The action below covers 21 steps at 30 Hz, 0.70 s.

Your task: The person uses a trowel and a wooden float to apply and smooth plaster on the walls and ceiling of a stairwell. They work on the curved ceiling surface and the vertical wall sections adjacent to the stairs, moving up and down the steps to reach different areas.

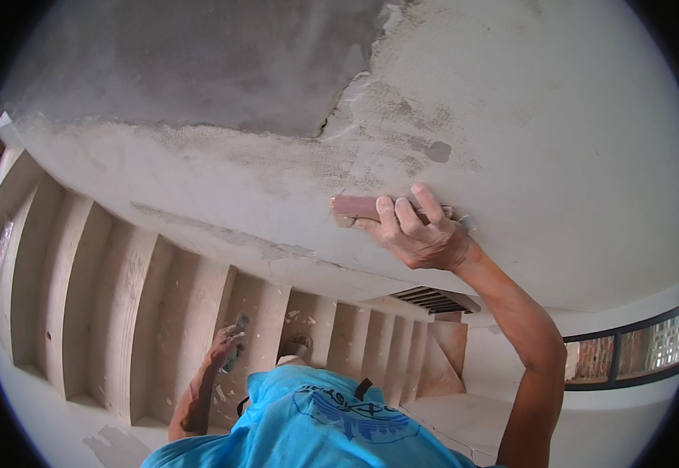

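I see a curved plastered soffit (558, 140) overhead with a darker grey wet patch (199, 62) upper left. Bare concrete stairs (121, 312) run below. Dark-framed window (636, 343) at right, brick visible through it. Blue shirt (316, 429) at bottom.

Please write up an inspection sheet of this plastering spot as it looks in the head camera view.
Surface: curved plastered soffit, pale over most of it, with a darker grey patch at upper left.
Job's things: reddish float pressed flat to the plaster; trowel held low.
Clutter: plaster splashes on the stair steps.
Grippers: right hand grips the float; left hand holds the trowel.
Cables: nothing seen.
Surroundings: staircase, dark-framed window, blue shirt.
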Each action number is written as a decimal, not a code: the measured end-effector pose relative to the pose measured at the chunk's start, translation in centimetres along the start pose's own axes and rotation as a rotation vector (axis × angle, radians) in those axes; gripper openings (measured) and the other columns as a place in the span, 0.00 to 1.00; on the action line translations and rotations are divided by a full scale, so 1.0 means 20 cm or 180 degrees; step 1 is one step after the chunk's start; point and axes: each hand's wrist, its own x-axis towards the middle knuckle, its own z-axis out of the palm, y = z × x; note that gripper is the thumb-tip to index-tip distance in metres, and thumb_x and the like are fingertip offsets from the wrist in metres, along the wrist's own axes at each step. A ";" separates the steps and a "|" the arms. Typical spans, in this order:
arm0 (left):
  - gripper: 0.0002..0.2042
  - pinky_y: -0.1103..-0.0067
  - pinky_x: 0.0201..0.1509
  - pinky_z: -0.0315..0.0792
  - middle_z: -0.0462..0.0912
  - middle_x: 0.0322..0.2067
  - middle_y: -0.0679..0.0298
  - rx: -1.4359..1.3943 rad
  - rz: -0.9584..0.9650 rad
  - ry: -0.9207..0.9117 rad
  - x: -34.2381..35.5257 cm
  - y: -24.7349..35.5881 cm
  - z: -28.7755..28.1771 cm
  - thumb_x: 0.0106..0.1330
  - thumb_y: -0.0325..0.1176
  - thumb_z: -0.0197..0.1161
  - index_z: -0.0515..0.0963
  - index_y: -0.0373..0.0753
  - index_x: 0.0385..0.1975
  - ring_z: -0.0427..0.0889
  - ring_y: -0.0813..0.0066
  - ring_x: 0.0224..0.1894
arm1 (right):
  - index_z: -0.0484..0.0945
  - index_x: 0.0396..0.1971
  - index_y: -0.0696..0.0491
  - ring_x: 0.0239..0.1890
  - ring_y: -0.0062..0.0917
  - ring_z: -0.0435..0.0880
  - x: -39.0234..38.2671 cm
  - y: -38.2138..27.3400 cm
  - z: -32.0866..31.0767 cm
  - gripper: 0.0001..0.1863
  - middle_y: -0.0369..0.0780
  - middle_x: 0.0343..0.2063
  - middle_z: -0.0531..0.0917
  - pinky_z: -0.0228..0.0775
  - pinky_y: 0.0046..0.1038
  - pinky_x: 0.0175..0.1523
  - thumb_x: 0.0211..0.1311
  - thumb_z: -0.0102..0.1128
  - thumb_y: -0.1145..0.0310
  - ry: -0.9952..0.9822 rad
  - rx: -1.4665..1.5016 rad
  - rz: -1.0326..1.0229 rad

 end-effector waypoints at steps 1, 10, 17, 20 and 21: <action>0.10 0.77 0.25 0.72 0.77 0.22 0.62 0.0013 0.0015 0.0084 0.00 -0.03 -0.02 0.67 0.38 0.62 0.73 0.38 0.34 0.78 0.75 0.21 | 0.86 0.36 0.44 0.50 0.24 0.71 0.01 0.06 -0.03 0.17 0.37 0.42 0.76 0.68 0.42 0.63 0.60 0.67 0.46 0.0045 -0.0181 0.0023; 0.09 0.75 0.23 0.73 0.77 0.21 0.61 0.0096 -0.0534 0.0592 -0.10 -0.39 -0.15 0.67 0.36 0.61 0.72 0.37 0.33 0.78 0.74 0.20 | 0.87 0.42 0.43 0.48 0.25 0.71 0.16 0.19 -0.10 0.14 0.38 0.41 0.76 0.70 0.40 0.59 0.59 0.66 0.55 0.0148 -0.0250 0.0428; 0.09 0.75 0.22 0.73 0.77 0.18 0.62 -0.0113 -0.0086 0.0532 -0.16 -0.42 -0.18 0.68 0.36 0.60 0.72 0.37 0.32 0.78 0.74 0.19 | 0.83 0.51 0.39 0.52 0.24 0.71 0.09 0.11 -0.06 0.22 0.36 0.46 0.78 0.65 0.46 0.68 0.59 0.68 0.49 -0.0199 -0.0182 0.0263; 0.08 0.75 0.20 0.69 0.76 0.17 0.62 0.0041 -0.0377 0.0871 -0.27 -0.46 -0.22 0.68 0.35 0.59 0.72 0.36 0.32 0.76 0.74 0.17 | 0.83 0.47 0.44 0.52 0.27 0.72 0.23 0.23 -0.10 0.18 0.35 0.45 0.77 0.67 0.40 0.65 0.63 0.65 0.51 0.0237 -0.0510 0.0458; 0.08 0.75 0.19 0.69 0.76 0.17 0.63 0.0127 -0.0455 0.0859 -0.23 -0.46 -0.22 0.68 0.34 0.58 0.72 0.36 0.32 0.75 0.74 0.17 | 0.84 0.46 0.45 0.52 0.28 0.72 0.20 0.20 -0.09 0.17 0.35 0.45 0.76 0.68 0.39 0.65 0.64 0.64 0.52 0.0289 -0.0510 0.0515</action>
